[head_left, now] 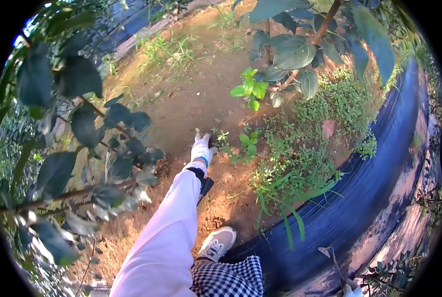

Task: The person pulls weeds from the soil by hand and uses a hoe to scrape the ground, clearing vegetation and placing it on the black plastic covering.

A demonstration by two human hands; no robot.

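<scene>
My left hand (202, 150), in a white glove with a blue cuff, reaches down to the brown soil (176, 109). Its fingers are spread, and nothing shows between them. Just right of the fingertips grow small green seedlings (223, 136) and a broader-leaved sprout (249, 143). A black band circles the wrist over the pale sleeve. At the bottom right edge a small white patch looks like my gloved right hand (352, 290), mostly cut off. A thin stem with a dry leaf (325, 252) rises beside it; whether the fingers hold it is unclear.
Dense low weeds (305, 153) cover the ground to the right, bordered by curved black plastic sheeting (339, 203). Leafy branches (85, 123) hang close on the left, and another branch (300, 54) crosses the upper right. A shoe (218, 242) and checkered cloth (231, 277) are below.
</scene>
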